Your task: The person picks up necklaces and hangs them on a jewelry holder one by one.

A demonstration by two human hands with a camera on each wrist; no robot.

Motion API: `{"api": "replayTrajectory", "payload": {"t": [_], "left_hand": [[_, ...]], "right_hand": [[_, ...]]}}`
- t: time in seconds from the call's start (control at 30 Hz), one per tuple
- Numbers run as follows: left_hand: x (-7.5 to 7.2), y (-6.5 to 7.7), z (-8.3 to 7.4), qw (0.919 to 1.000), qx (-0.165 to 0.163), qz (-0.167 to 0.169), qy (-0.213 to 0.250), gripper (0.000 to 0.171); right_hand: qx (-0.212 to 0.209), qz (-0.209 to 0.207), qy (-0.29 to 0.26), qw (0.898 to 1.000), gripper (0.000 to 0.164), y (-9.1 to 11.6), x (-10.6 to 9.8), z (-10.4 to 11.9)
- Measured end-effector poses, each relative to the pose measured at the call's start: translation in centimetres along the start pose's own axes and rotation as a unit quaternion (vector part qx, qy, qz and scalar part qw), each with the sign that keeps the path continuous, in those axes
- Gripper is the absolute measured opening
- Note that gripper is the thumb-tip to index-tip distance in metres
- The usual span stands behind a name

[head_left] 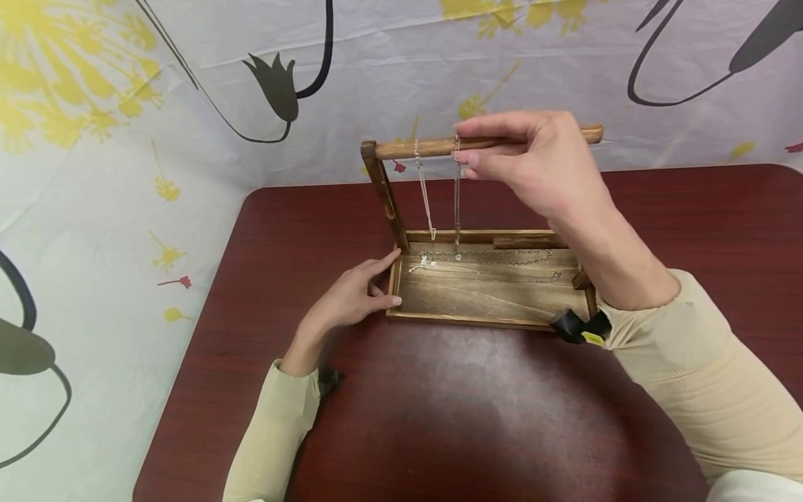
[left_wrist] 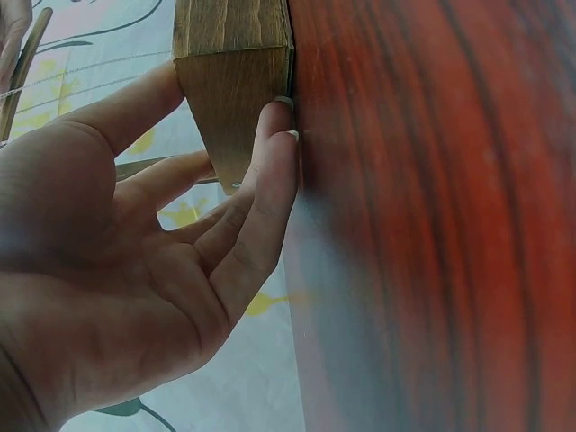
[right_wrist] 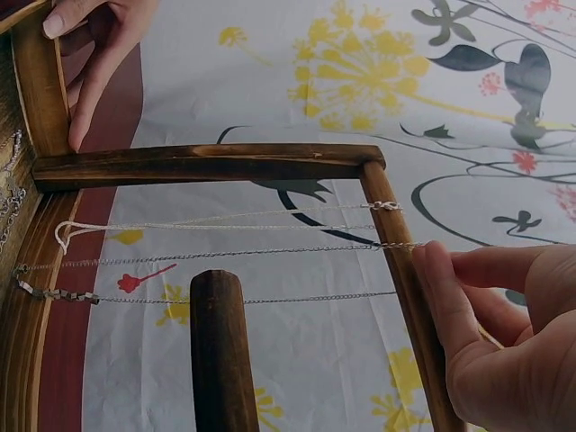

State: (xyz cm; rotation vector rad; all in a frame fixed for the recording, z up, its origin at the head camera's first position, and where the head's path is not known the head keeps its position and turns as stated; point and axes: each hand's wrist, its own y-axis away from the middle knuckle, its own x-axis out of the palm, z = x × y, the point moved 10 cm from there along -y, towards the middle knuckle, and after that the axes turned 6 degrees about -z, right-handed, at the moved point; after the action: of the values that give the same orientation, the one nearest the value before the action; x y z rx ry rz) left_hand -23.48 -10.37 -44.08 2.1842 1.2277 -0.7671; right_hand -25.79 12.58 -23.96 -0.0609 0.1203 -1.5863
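A wooden jewelry stand (head_left: 483, 319) has a shallow tray below and a raised bar on a side post. At the bar, my right hand (head_left: 552, 164) pinches a silver chain necklace (head_left: 457, 202) between thumb and fingers, and the chain hangs down toward the tray. A second, thinner silver necklace (head_left: 426, 199) hangs looped on the bar to the left, nearer the post. My left hand (head_left: 351, 293) holds the tray's left end, thumb at the front rim and a finger by the post's foot; the left wrist view shows the fingers against the end board (left_wrist: 236, 108).
Another chain (head_left: 521, 259) lies stretched along the tray floor, with small shiny pieces at its left. A short wooden peg (right_wrist: 219, 351) shows in the right wrist view. The stand sits on a dark red table (head_left: 408, 411) before a flower-printed cloth (head_left: 389, 70).
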Motion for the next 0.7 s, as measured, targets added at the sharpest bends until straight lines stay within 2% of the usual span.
{"api": "replayTrajectory", "payload": {"t": [0.23,0.43,0.7], "left_hand": [[0.02,-0.02,0.04,1.0,0.0,0.001,-0.002,0.084],[0.07,-0.02,0.07,1.0,0.0,0.001,-0.001,0.083],[0.08,-0.09,0.07,1.0,-0.005,0.002,-0.001,0.083]], "right_hand": [[-0.014,0.007,0.03,0.999,0.031,0.01,0.16,0.07],[-0.018,0.031,0.02,0.999,0.034,0.08,0.61,0.14],[-0.023,0.032,-0.016,0.999,0.033,0.33,0.5,0.14]]}}
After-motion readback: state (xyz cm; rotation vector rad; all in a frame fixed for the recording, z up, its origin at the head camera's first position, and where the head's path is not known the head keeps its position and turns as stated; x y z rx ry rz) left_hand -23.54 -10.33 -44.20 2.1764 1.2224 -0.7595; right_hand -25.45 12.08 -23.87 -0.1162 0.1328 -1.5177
